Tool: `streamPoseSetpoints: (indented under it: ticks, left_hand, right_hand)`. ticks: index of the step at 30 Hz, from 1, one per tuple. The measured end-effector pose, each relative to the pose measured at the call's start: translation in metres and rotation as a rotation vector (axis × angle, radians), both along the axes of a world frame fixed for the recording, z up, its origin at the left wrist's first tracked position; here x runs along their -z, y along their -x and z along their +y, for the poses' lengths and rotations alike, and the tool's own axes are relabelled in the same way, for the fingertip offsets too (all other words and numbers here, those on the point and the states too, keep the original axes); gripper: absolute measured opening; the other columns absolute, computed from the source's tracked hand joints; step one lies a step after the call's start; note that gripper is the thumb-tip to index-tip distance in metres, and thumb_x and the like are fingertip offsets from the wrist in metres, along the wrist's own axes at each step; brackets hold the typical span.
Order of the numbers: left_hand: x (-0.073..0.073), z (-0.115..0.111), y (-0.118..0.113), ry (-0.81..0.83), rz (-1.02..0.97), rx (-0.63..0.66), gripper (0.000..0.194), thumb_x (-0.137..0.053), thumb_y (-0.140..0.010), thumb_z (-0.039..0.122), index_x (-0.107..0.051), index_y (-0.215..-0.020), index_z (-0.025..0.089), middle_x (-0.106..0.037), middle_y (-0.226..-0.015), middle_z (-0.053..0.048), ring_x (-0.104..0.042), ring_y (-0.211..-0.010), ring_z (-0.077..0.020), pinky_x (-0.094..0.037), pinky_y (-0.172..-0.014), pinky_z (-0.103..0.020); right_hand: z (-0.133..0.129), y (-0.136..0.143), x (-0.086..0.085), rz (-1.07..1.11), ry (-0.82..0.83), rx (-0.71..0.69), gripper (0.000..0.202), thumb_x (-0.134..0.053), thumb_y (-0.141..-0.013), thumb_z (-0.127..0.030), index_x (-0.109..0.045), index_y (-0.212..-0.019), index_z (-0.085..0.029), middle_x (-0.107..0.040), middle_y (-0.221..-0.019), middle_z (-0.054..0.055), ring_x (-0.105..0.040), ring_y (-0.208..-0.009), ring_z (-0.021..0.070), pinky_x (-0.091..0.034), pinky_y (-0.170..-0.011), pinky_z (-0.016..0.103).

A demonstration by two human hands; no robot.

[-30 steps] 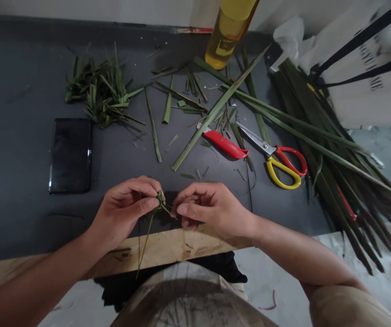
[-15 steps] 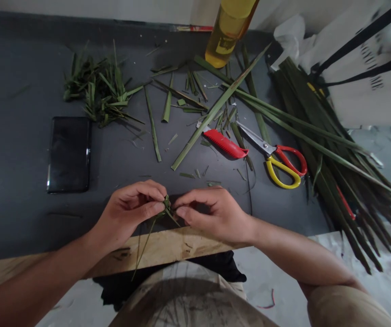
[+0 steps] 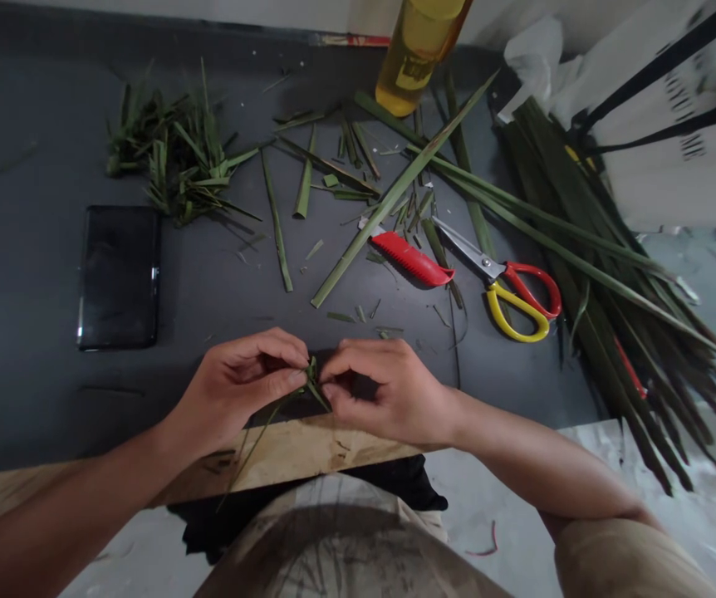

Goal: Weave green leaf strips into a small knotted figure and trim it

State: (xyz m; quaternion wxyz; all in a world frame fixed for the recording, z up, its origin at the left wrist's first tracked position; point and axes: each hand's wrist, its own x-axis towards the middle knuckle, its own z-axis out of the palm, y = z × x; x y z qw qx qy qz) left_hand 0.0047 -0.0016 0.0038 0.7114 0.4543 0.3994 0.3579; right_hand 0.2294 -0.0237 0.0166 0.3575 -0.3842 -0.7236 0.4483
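Near the table's front edge, my left hand [image 3: 237, 390] pinches a small folded green leaf piece [image 3: 312, 378] between thumb and fingers. Thin strips hang from it, one long one trailing down over the wooden edge. My right hand [image 3: 389, 389] is at the piece's right side, thumb and fingertips pressed together at one of its ends; the exact grip is too small to make out. Beyond the hands lie a red-handled cutter [image 3: 413, 259] and scissors [image 3: 487, 266] with one red and one yellow handle loop.
A black tablet-like device [image 3: 120, 278] lies at left, below a pile of knotted leaf pieces [image 3: 177, 158]. Cut strips scatter mid-table. A yellow bottle [image 3: 413, 62] stands at the back. Long leaves [image 3: 600, 291] and a white bag [image 3: 675, 141] are at right.
Both hands stay close together around the leaf piece, which has shifted slightly right. The long hanging strip now slants further left. The view has moved a little.
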Motion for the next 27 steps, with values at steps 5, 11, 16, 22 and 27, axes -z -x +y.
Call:
streamPoseSetpoints:
  ticks: [5,11,16,22,27]
  left_hand:
    - [-0.0006,0.0005,-0.0006,-0.01,0.008,0.027,0.005,-0.091,-0.082,0.025,-0.086,-0.085,0.024,-0.077,-0.088,-0.005,-0.071,-0.083,-0.016,-0.057,-0.073,-0.023]
    - [-0.0018,0.0012,-0.001,-0.01,-0.002,0.04,0.007,-0.091,-0.082,0.027,-0.086,-0.084,0.024,-0.077,-0.088,-0.005,-0.071,-0.083,-0.0156,-0.057,-0.072,-0.022]
    - [-0.0019,0.001,-0.001,0.005,0.005,0.049,0.01,-0.092,-0.082,0.03,-0.086,-0.084,0.023,-0.077,-0.088,-0.006,-0.07,-0.082,-0.0164,-0.057,-0.071,-0.023]
    - [-0.0045,0.0025,-0.002,0.003,0.027,0.08,0.015,-0.091,-0.082,0.034,-0.084,-0.081,0.021,-0.076,-0.084,-0.007,-0.069,-0.078,-0.0171,-0.057,-0.069,-0.025]
    - [-0.0042,0.0023,-0.0019,0.011,0.024,0.081,0.01,-0.091,-0.082,0.031,-0.085,-0.084,0.022,-0.077,-0.087,-0.006,-0.07,-0.08,-0.0167,-0.056,-0.07,-0.024]
  right_hand:
    - [0.0009,-0.001,0.0022,-0.005,-0.032,-0.023,0.011,-0.061,-0.09,-0.012,-0.069,-0.087,-0.019,-0.07,-0.078,0.002,-0.061,-0.066,0.0109,-0.049,-0.063,0.022]
    - [0.0014,-0.0011,0.0014,0.021,-0.019,-0.034,0.012,-0.061,-0.09,-0.011,-0.07,-0.087,-0.019,-0.071,-0.079,0.003,-0.062,-0.066,0.0106,-0.051,-0.063,0.022]
    - [0.0016,-0.0006,0.0011,0.008,-0.026,-0.043,0.012,-0.061,-0.089,-0.01,-0.069,-0.087,-0.02,-0.071,-0.081,0.003,-0.062,-0.068,0.0113,-0.052,-0.064,0.022]
    - [0.0008,-0.0007,0.0012,0.019,0.017,-0.057,0.011,-0.062,-0.089,-0.011,-0.069,-0.085,-0.019,-0.07,-0.078,0.002,-0.061,-0.066,0.0105,-0.052,-0.064,0.022]
    - [0.0008,-0.0006,0.0001,-0.006,-0.01,-0.053,0.011,-0.062,-0.09,-0.013,-0.069,-0.085,-0.02,-0.07,-0.078,0.003,-0.061,-0.067,0.0112,-0.051,-0.064,0.023]
